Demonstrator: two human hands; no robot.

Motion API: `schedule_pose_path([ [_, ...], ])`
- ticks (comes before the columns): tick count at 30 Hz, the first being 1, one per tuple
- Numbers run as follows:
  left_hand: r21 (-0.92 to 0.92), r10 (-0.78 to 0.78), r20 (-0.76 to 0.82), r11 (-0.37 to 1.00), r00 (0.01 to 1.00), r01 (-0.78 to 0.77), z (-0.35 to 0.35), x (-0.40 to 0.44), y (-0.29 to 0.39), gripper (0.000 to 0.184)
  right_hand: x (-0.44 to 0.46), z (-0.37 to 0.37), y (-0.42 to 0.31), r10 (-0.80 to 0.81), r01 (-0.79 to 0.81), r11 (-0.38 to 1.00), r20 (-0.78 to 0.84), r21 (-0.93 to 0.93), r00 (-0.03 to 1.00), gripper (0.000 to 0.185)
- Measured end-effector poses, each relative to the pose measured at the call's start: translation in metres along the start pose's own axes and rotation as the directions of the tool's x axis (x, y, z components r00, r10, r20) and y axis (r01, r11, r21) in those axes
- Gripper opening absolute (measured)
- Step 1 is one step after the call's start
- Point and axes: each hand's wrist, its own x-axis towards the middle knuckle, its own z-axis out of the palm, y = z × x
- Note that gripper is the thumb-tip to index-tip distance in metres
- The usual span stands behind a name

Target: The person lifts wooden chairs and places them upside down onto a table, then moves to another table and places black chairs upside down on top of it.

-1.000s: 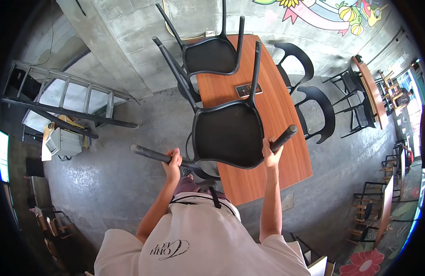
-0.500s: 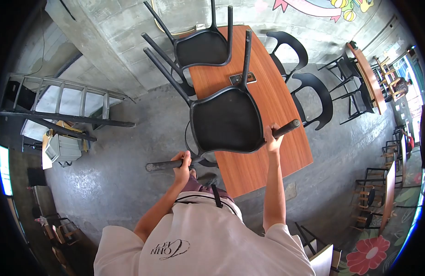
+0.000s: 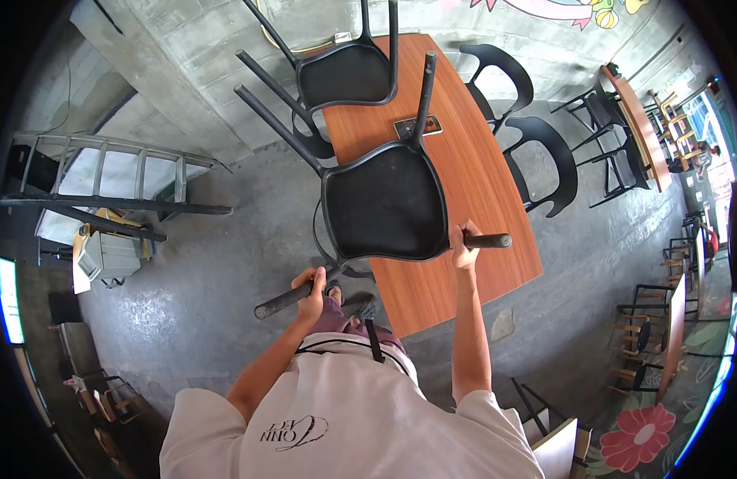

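An upturned black chair (image 3: 386,201) lies seat-side toward the wooden table (image 3: 496,275), its legs pointing up and outward. My left hand (image 3: 311,294) is wrapped round one of its legs at the near left. Round the near right leg, beside the table's right part, my right hand (image 3: 464,246) is closed. Behind it, a second upturned black chair (image 3: 346,74) rests at the table's far end. Between the far legs of the held chair, a small dark framed object (image 3: 418,125) lies on the tabletop.
Two black chairs (image 3: 553,164) stand along the table's right side. At the left are a metal ladder (image 3: 101,172) and a grey bin-like box (image 3: 115,254). Another table (image 3: 636,128) with stools is at the right. A person (image 3: 706,152) is far off there.
The held chair has turned slightly and shifted a little left, and its near legs have swung with my hands. The view has also moved, so the table and far chair appear higher.
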Motion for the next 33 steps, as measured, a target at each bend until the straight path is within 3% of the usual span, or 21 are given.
schedule_pose_path([
  [9,0.043,0.007,0.017,0.999,1.0,-0.007,0.002,-0.012,0.001,0.038,0.001,-0.002,-0.003,-0.002,0.002,1.0,-0.008,0.009,1.0,0.028],
  [22,-0.038,-0.036,0.082,0.998,0.996,0.039,0.004,-0.016,0.021,0.033,-0.004,0.008,-0.001,-0.049,0.05,0.999,-0.08,0.011,0.996,0.024],
  [24,-0.059,-0.035,0.099,0.997,0.994,0.041,0.002,-0.015,0.019,0.032,-0.006,0.014,0.001,-0.009,0.017,0.999,-0.193,0.039,0.981,0.023],
  [29,-0.054,0.085,0.149,0.995,0.985,-0.078,-0.002,-0.015,0.017,0.026,-0.009,0.019,0.001,-0.021,0.023,1.0,-0.264,0.004,0.964,0.024],
  [33,-0.075,0.044,0.177,0.997,0.983,-0.031,-0.009,-0.013,0.014,0.023,-0.016,0.026,0.0,0.031,-0.075,0.992,-0.39,-0.1,0.92,0.021],
])
